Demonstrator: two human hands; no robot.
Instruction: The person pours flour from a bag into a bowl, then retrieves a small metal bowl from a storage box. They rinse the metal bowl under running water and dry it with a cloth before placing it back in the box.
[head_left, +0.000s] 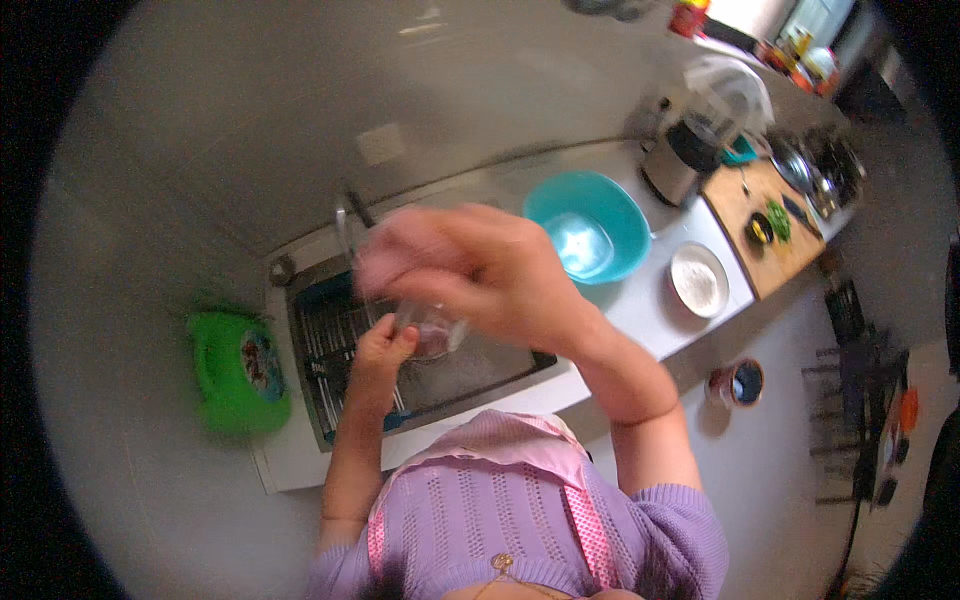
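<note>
My right hand (510, 277) is raised over the sink, blurred by motion. Its fingers close around a soft pink piece (401, 244) that looks like raw meat. Lower down, my left hand (382, 346) grips a clear plastic container or bag (442, 341) with something pinkish inside; my right hand partly covers it. Both hands are above the stainless-steel sink (480, 375). A metal dish rack (322, 360) lies in the sink's left side. The faucet (343, 225) stands behind, partly hidden by my right hand.
Right of the sink are a turquoise basin (611, 244), a bowl of white powder (699, 281) and a metal appliance (671, 169). A wooden cutting board (787, 259) holds chopped greens (778, 219) and a knife (801, 214). A green plastic tub (225, 382) is at left; a bin (739, 382) stands on the floor.
</note>
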